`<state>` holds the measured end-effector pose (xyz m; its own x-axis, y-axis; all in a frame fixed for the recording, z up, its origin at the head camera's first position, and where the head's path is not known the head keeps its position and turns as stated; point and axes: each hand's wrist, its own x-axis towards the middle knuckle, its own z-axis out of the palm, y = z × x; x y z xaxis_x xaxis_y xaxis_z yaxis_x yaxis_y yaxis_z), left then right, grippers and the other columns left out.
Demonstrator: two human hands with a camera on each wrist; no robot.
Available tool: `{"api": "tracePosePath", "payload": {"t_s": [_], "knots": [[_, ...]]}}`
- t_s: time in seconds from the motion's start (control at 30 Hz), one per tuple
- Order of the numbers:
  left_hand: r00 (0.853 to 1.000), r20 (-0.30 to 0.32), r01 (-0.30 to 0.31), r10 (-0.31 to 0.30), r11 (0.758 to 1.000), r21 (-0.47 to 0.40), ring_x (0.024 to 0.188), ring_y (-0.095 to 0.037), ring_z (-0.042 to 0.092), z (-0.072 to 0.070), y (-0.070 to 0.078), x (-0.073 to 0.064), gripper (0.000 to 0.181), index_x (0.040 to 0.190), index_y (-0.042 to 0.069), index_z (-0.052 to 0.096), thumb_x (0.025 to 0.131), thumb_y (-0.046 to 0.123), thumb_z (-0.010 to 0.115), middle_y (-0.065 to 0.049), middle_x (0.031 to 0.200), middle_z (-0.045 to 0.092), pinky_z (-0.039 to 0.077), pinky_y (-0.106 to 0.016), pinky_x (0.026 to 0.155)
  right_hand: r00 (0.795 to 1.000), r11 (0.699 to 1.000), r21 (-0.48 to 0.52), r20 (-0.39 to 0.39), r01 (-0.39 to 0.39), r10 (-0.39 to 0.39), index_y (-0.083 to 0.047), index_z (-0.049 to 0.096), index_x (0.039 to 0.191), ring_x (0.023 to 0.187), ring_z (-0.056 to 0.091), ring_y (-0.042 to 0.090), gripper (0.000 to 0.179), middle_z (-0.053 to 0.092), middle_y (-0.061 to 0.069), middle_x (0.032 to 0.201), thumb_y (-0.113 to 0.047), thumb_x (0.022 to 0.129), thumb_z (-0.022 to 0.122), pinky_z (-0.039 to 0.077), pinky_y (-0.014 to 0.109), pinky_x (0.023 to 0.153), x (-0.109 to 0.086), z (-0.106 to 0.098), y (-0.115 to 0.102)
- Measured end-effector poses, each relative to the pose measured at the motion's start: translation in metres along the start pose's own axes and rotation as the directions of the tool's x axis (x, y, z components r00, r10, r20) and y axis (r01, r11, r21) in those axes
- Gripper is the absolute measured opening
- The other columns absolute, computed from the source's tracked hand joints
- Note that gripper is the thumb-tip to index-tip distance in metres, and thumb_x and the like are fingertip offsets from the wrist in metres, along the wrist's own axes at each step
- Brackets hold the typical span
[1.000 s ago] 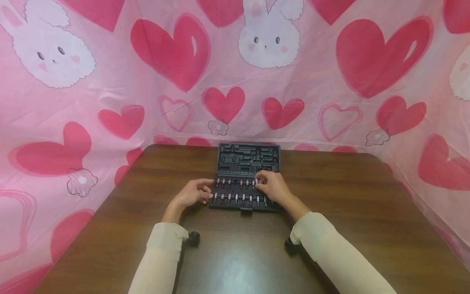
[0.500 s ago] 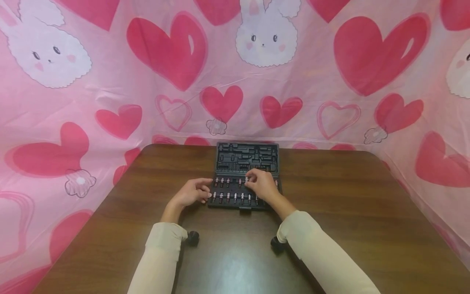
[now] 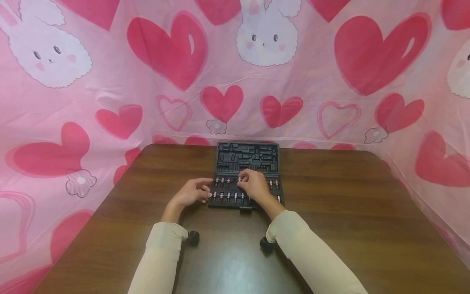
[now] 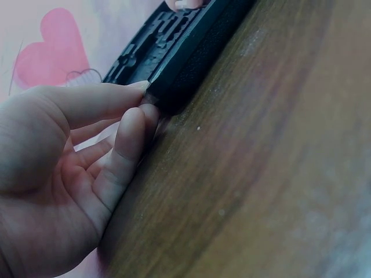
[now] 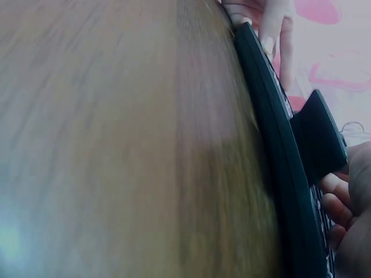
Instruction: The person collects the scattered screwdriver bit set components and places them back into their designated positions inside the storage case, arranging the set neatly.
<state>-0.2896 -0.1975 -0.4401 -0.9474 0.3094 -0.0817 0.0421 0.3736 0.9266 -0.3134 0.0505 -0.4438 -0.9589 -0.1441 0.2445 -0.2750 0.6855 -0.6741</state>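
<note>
An open black socket case lies on the table, its lid leaning back. Two rows of chrome bit sockets stand in its base. My right hand reaches over the back row and pinches a bit socket between thumb and index finger; the hand hides several others behind it. At the case's left side, my left hand grips the edge. In the left wrist view the left thumb lies on the rim and the other fingers curl against the side.
The brown wooden table extends around the case. Behind it hangs a pink cloth with hearts and rabbits. The case's latch sticks out at the front. A small black device sits under the left wrist, another under the right.
My right hand has moved left along the back row, from its right part to the middle, uncovering bit sockets on the right. The left hand has stayed at the case's edge.
</note>
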Motion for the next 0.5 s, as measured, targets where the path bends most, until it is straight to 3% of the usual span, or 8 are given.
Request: {"api": "tracePosePath", "payload": {"t_s": [0.07,0.37,0.5], "knots": [[1.0,-0.01,0.002,-0.002,1.0,0.004,0.073,-0.022,0.06,0.0,-0.008,0.005,0.051,0.136,-0.005,0.051,0.087,-0.003,0.066,-0.016,0.093,0.063,0.057,-0.035,0.065,1.0,1.0,-0.012,-0.002,-0.019,0.019,-0.01,0.071,0.099,0.067,0.062,0.01,0.022,0.069,-0.005,0.077,-0.016,0.08,0.08,0.051,0.035,0.069,0.001,0.003,-0.002],[1.0,-0.017,0.003,-0.003,1.0,-0.005,0.074,-0.023,0.061,-0.001,-0.009,0.005,0.051,0.135,-0.003,0.053,0.086,-0.002,0.067,-0.016,0.092,0.064,0.057,-0.035,0.066,0.998,0.999,-0.027,-0.042,-0.042,0.041,-0.014,0.071,0.098,0.061,0.059,0.008,0.021,0.067,-0.008,0.073,-0.02,0.08,0.079,0.049,0.034,0.065,0.003,0.014,-0.008],[1.0,-0.019,0.014,-0.014,1.0,0.003,0.074,-0.022,0.061,-0.001,-0.008,0.005,0.051,0.136,-0.002,0.053,0.087,-0.001,0.067,-0.015,0.093,0.064,0.057,-0.034,0.066,0.997,0.996,-0.073,-0.057,-0.056,0.052,-0.017,0.072,0.097,0.066,0.06,0.008,0.02,0.066,-0.01,0.073,-0.022,0.08,0.079,0.049,0.034,0.065,0.003,0.018,-0.01]]}}
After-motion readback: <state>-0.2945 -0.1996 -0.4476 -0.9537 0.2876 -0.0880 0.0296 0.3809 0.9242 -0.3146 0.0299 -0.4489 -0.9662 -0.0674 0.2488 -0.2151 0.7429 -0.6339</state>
